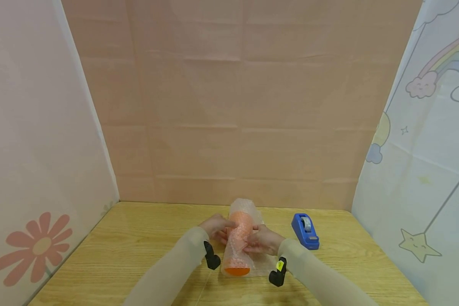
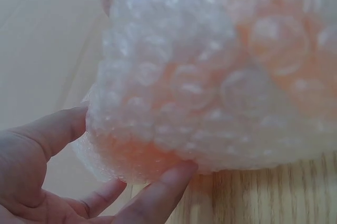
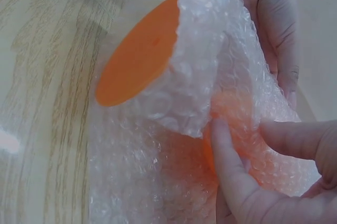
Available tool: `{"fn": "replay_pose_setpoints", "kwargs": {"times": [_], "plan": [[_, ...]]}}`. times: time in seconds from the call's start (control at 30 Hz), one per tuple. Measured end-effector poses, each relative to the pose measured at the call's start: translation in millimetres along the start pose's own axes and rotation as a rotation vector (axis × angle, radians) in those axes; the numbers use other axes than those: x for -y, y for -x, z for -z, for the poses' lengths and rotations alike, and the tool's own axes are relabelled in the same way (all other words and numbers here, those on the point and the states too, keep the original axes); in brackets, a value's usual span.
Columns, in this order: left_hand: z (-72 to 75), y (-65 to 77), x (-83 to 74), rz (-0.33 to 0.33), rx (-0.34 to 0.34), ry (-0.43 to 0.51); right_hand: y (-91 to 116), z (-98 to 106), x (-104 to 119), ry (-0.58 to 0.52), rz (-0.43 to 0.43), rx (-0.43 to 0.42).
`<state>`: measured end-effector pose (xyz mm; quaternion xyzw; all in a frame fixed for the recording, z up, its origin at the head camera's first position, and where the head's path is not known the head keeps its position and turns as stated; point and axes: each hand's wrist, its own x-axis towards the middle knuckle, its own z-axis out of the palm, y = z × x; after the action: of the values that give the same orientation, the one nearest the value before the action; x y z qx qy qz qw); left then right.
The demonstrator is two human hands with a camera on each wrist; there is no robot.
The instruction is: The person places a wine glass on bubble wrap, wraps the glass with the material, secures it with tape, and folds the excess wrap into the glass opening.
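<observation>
An orange object with a flat round end point(image 3: 139, 53) lies on the table, rolled in clear bubble wrap point(image 1: 238, 255). Its middle looks narrower than its ends in the head view; the wrap blurs its exact kind. On the left side my left hand point(image 1: 215, 226) holds the wrapped object, thumb and fingers bent around it. From the right, my right hand point(image 1: 265, 240) pinches the bubble wrap between thumb and fingers near the middle. A loose flap of wrap point(image 3: 126, 171) spreads on the table beneath and to the right.
A blue tape dispenser point(image 1: 305, 231) with a roll of clear tape stands to the right of my right hand. The wooden table point(image 1: 149, 238) ends at a tan back wall point(image 1: 237, 106), with pale printed side walls left and right.
</observation>
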<state>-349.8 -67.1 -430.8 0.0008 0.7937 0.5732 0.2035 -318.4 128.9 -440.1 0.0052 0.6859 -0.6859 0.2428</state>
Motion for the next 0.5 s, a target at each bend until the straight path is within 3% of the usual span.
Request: {"fn": "replay_pose_setpoints", "kwargs": {"times": [0.5], "plan": [[-4.3,-2.8,-2.9,-0.101,0.01,-0.088,-2.7,6.6,-4.1,-0.015,-0.007,0.007]]}}
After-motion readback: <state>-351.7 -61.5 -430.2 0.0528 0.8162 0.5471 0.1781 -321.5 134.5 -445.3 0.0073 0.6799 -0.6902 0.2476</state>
